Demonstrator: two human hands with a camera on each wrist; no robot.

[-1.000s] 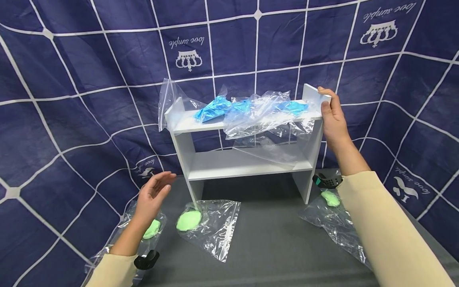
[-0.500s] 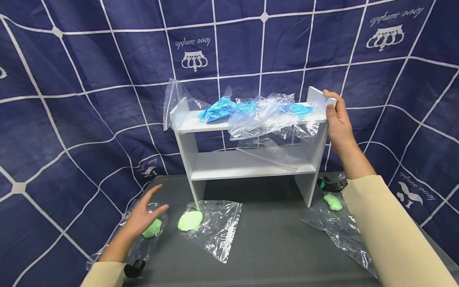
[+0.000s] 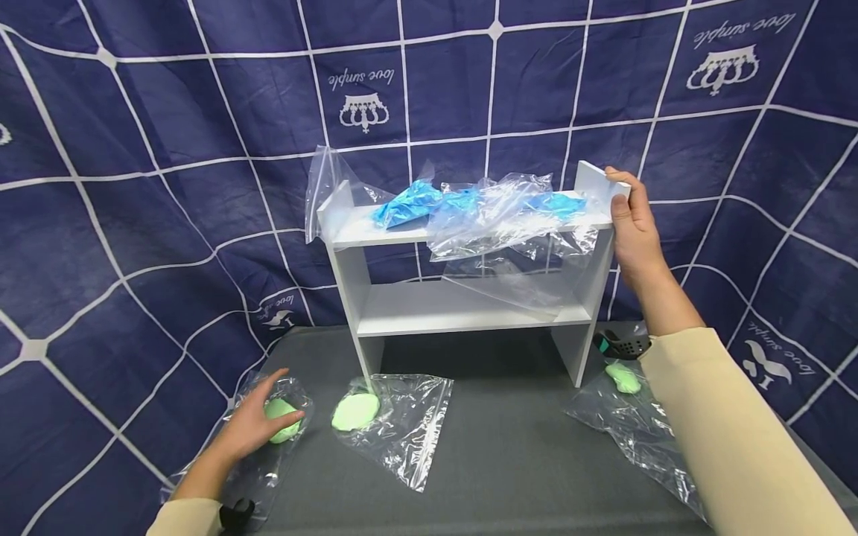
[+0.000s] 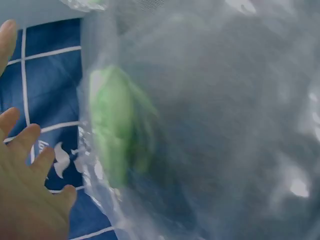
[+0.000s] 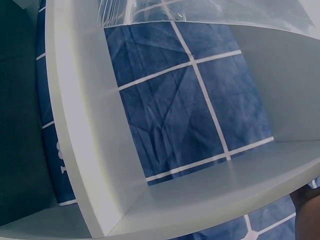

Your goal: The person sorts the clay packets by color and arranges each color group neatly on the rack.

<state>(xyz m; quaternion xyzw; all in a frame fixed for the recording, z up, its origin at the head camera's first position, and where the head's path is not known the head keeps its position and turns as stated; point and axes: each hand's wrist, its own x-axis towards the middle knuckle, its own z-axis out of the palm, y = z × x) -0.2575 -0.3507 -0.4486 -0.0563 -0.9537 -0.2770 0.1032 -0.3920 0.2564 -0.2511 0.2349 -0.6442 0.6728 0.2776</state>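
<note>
Blue-filled clear plastic bags [image 3: 410,204] look done atop the white two-tier shelf [image 3: 409,309] the right hand [image 3: 634,231] grips, while the spread, empty left hand [image 3: 249,427] hovers at the leftmost of three green-filled clear bags [image 3: 278,409] still on the grey counter [image 3: 509,447].

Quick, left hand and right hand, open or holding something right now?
Left hand: open, near the bagged green lump.
Right hand: closed, gripping the white shelf.
</note>
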